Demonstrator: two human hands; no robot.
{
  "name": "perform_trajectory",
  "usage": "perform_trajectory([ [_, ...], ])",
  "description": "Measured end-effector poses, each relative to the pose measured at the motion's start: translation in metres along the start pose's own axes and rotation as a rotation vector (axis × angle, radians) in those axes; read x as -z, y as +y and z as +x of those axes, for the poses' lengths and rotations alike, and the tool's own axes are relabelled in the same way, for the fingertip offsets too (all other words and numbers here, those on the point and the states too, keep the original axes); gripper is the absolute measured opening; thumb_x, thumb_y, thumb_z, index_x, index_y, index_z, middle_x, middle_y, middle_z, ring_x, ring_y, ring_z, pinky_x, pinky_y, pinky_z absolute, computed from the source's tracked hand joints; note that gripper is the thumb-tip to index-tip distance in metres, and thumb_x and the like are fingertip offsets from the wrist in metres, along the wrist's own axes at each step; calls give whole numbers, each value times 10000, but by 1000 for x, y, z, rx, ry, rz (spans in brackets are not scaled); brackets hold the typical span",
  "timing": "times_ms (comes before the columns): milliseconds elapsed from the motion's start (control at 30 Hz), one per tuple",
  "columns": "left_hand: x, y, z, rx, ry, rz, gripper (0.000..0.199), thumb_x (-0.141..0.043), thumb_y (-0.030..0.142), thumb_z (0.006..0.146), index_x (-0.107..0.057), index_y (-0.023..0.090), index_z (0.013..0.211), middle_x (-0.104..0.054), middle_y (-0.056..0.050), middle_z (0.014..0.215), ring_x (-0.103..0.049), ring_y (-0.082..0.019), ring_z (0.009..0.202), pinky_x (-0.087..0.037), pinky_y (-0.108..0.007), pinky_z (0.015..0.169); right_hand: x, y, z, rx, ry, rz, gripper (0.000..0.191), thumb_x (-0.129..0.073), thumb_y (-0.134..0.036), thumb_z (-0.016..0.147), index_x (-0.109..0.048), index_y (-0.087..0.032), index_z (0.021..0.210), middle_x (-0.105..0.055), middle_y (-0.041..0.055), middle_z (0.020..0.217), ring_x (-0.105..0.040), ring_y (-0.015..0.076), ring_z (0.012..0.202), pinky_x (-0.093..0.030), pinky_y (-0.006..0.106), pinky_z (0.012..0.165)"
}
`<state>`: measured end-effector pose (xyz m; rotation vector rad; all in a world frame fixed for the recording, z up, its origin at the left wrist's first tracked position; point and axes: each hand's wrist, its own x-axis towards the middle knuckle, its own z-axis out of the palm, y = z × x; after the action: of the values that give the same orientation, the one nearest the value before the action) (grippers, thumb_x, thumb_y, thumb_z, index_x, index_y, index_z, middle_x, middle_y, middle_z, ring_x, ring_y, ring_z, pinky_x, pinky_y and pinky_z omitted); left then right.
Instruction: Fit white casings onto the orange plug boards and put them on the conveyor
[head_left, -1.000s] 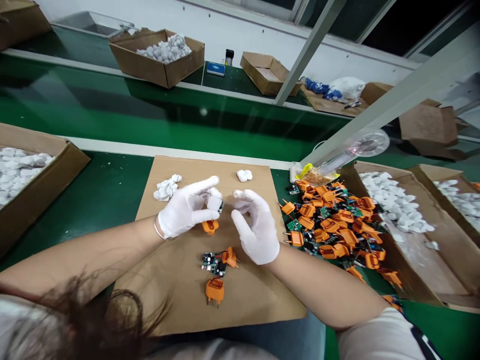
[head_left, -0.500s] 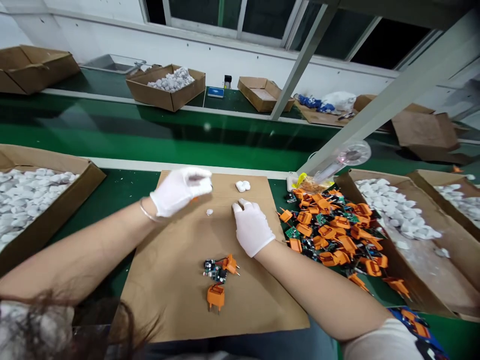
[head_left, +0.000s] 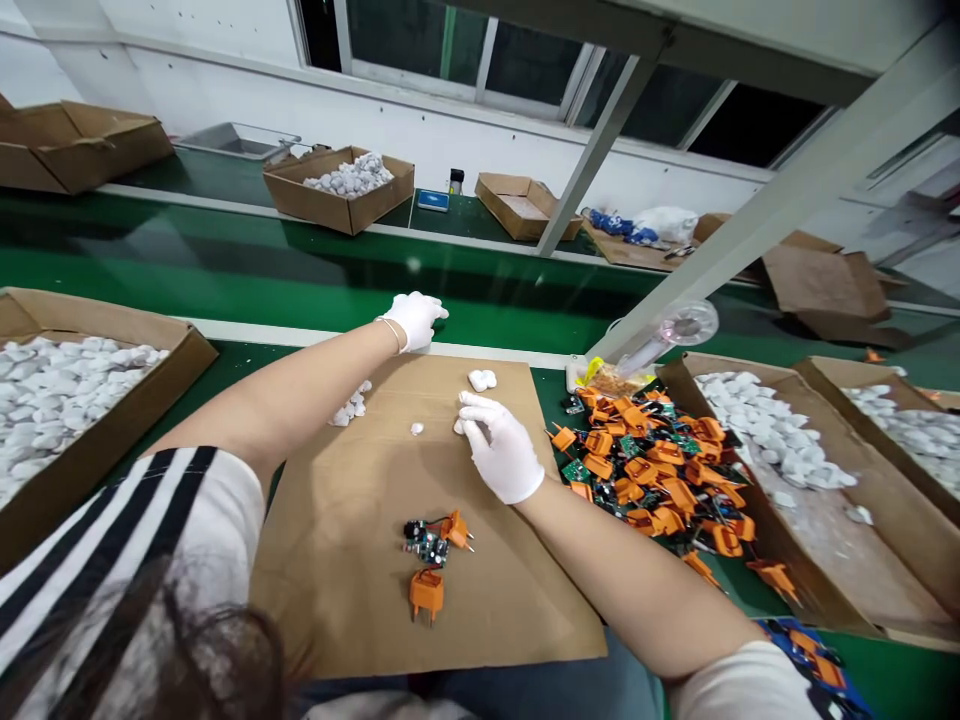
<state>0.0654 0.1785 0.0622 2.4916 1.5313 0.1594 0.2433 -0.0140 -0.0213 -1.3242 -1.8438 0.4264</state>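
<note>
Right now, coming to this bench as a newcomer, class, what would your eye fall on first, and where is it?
Probably the jumbled heap of orange plugs and circuit boards, bright against the green bench, to the right of the cardboard sheet. Next, the white-gloved hands: the left hand out past the sheet's far edge, the right hand over the sheet's right half.

My left arm (head_left: 300, 405) hid part of a white clump (head_left: 352, 408). My right hand (head_left: 501, 450) covered some of a small white lump (head_left: 458, 427). The left edge cut off the near box (head_left: 180, 367) of white bits (head_left: 75, 400). My hair (head_left: 180, 645) was blurry. I couldn't tell if my left hand (head_left: 417, 320) held anything.
</note>
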Motion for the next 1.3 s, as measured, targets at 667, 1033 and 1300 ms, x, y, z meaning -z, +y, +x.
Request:
perform_trajectory([
  [667,-75,45,-159,-202,100,-186,283,-532,153,962,-768,232,1099,-795,-74,1012,-748,-233,944,-603,-345,881,6,0,9,-159,-134,-241,240,-573,-2,758,-685,-214,748,-716,84,938,-684,240,897,-572,384,877],
  [1033,-83,38,-161,-139,180,-557,247,-600,180,893,-741,228,1091,-786,-36,979,-756,-197,857,-630,-339,877,14,-15,1,-419,-129,156,276,-506,-343,1010,-694,-219,1168,-783,50,922,-683,182,668,-623,406,797],
  [1300,-76,43,-168,-137,316,-683,147,-650,193,868,-719,224,994,-785,-9,913,-758,-182,826,-648,-338,882,6,-24,-2,-563,25,695,363,-845,-375,777,-687,-235,1073,-774,35,960,-688,134,619,-569,285,518],
])
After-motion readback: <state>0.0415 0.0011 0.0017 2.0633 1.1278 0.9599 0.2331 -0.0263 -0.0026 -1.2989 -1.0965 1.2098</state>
